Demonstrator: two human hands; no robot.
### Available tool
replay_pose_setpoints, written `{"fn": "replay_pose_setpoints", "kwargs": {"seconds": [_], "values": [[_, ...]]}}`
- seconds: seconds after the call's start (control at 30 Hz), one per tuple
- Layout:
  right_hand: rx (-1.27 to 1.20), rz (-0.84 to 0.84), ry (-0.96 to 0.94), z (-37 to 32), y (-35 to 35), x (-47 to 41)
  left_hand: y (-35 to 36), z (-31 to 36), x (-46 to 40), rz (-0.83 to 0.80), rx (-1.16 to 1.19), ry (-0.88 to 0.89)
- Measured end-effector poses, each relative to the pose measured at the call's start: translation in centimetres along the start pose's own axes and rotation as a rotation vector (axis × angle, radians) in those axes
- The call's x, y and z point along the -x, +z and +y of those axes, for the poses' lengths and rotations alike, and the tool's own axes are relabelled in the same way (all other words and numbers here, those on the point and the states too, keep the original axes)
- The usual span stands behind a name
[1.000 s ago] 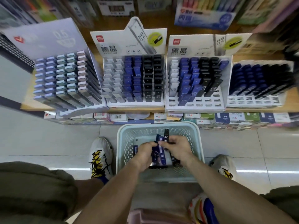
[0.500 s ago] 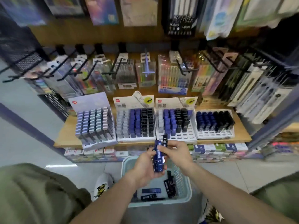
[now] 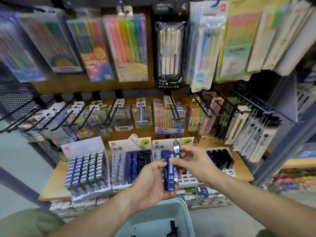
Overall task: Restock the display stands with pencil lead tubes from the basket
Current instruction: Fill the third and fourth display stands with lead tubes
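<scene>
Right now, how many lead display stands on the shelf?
4, in a row on the wooden shelf: grey-tube stand far left, second stand, third stand mostly hidden by the hands, fourth stand far right.

Both bare forearms reach forward from the bottom edge and converge in the middle, in front of the person's chest. The left hand (image 3: 150, 183) lies palm up, fingers curled round a bundle of blue lead tubes (image 3: 169, 177), thumb pressed across the top of the bundle. The right hand (image 3: 193, 161) comes in from the right, wrist bent, thumb and forefinger pinching one tube (image 3: 176, 149) held upright above the bundle, the remaining fingers loosely bent.
</scene>
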State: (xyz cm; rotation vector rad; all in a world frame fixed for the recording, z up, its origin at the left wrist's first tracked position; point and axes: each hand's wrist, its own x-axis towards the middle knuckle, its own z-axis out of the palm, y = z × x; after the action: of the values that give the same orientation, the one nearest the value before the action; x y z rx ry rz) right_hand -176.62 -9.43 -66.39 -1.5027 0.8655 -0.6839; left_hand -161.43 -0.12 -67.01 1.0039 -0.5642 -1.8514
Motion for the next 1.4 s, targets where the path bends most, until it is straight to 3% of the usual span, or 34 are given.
{"fn": "replay_pose_setpoints", "kwargs": {"seconds": [0.2, 0.5, 0.7, 1.07, 1.27, 1.4], "values": [[0.064, -0.002, 0.019, 1.8, -1.6, -0.2, 0.7, -2.3, -3.9, 0.136, -0.086, 0.019], [-0.195, 0.015, 0.167, 2.4, -4.0, 0.3, 1.6, -3.3, -7.0, 0.18, -0.061, 0.018], [-0.048, 0.174, 0.086, 3.5, -5.8, 0.2, 2.6, -3.7, -7.6, 0.161, -0.006, 0.051], [0.092, 0.197, -0.002, 2.3, -8.4, 0.6, 3.4, -4.7, -9.2, 0.251, -0.237, 0.125], [0.304, 0.252, -0.03, 1.1, -12.8, 0.0, 5.3, -5.5, -12.7, 0.26, -0.234, 0.115], [0.583, 0.33, -0.036, 2.4, -16.7, -0.4, 5.4, -7.4, -14.5, 0.304, -0.239, 0.031]]}}
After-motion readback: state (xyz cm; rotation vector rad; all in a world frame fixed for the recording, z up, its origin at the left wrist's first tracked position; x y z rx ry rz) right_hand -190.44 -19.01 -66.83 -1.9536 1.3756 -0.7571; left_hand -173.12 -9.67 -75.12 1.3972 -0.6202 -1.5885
